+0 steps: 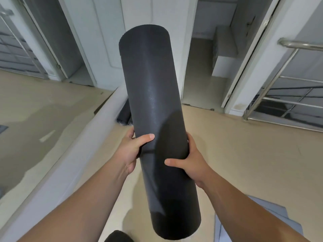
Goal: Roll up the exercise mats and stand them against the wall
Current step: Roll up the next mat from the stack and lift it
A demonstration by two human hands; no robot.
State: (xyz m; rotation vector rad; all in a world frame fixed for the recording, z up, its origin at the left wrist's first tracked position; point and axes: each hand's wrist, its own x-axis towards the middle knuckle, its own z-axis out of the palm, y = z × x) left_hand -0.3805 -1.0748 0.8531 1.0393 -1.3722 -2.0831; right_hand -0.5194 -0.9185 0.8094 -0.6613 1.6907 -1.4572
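A rolled black exercise mat (153, 95) fills the middle of the view, held upright and tilted a little, off the floor. My left hand (131, 151) grips its left side about two thirds of the way down, thumb across the front. My right hand (188, 163) grips the right side slightly lower, thumb across the front. Another rolled black mat (124, 114) stands on the floor against the white wall (108, 109) behind the held roll, mostly hidden by it. A dark rounded shape (118, 236) shows at the bottom edge.
The floor (244, 154) is beige. A low white wall runs from the lower left toward the centre. Open doorways lie ahead at left and right. A steel stair railing (286, 70) stands at the right. Grey fabric (258, 219) lies at the lower right.
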